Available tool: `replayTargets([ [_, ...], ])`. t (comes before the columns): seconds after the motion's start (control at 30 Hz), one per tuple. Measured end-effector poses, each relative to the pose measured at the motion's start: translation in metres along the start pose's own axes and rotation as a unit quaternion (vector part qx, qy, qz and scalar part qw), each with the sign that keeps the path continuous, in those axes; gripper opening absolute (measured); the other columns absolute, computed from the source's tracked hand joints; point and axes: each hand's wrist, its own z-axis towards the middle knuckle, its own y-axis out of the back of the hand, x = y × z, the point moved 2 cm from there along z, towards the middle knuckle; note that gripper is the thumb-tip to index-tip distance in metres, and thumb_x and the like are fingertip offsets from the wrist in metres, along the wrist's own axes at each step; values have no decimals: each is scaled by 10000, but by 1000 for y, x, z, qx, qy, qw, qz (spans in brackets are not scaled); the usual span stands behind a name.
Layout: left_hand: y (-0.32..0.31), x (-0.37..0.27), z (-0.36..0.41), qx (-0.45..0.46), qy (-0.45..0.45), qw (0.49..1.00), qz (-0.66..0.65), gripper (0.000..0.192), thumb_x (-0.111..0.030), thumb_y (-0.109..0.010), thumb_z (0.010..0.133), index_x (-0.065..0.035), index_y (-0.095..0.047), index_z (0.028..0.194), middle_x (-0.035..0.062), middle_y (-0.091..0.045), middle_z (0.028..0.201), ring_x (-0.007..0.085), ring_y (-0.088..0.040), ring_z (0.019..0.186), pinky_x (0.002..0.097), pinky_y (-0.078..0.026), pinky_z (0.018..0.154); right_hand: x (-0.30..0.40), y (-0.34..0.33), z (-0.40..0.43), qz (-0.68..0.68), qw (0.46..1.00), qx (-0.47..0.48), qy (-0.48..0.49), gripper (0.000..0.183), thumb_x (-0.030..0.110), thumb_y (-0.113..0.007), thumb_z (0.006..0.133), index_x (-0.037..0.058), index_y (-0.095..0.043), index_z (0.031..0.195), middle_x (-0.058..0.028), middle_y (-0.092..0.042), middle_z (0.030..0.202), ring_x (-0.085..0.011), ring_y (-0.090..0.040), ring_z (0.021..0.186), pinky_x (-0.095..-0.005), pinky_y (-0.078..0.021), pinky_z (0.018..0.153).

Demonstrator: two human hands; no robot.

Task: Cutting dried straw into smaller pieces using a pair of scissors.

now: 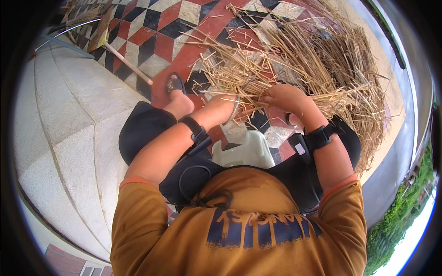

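Note:
My right hand is closed around a small bunch of dry straw stalks, whose longer ends reach out to the right. Left of it, my left hand is low over the floor with its fingers mostly hidden. A thin curved greyish strip lies against that hand; whether it is a blade is unclear. Short cut pieces of straw are strewn just beyond both hands. A large heap of long straw is piled at the upper right, beside my right forearm.
A pale plastic stool is between my legs. A wooden-handled tool and a broom lie at upper left. A light concrete ledge runs along the left. Patterned red, black and cream tiles cover the floor.

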Motion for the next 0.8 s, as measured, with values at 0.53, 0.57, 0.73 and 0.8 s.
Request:
replayTargets([
  [0.53,-5,15,-12,9,392,800,-455,212,-189,-475,799,13,-509,850,99,-554,673,143,-562,577,279,-415,470,-6,21,28,123,982,-144,-12,497,476,-504,812,-8,-599,864,-168,-595,746,-309,-577,712,-382,-446,662],
  [0.57,4,4,-10,60,369,846,-380,230,-190,-474,790,25,-503,865,117,-552,678,172,-571,612,311,-426,503,-7,26,27,183,967,-176,-29,546,506,-514,809,-32,-582,866,-157,-589,717,-281,-577,676,-361,-446,637],
  [0.73,-4,-14,-19,131,206,953,-178,319,-107,-468,742,64,-403,1003,252,-519,845,389,-544,806,437,-418,710,2,45,17,401,897,-184,28,566,513,-590,775,-47,-558,845,-69,-549,709,-136,-527,658,-276,-433,573],
  [0.8,-1,-19,-17,99,169,968,-157,298,-63,-463,731,54,-392,996,268,-507,884,423,-510,837,435,-414,726,1,45,13,380,916,-121,-32,537,501,-601,773,-29,-559,840,-75,-550,704,-129,-529,645,-277,-429,547],
])
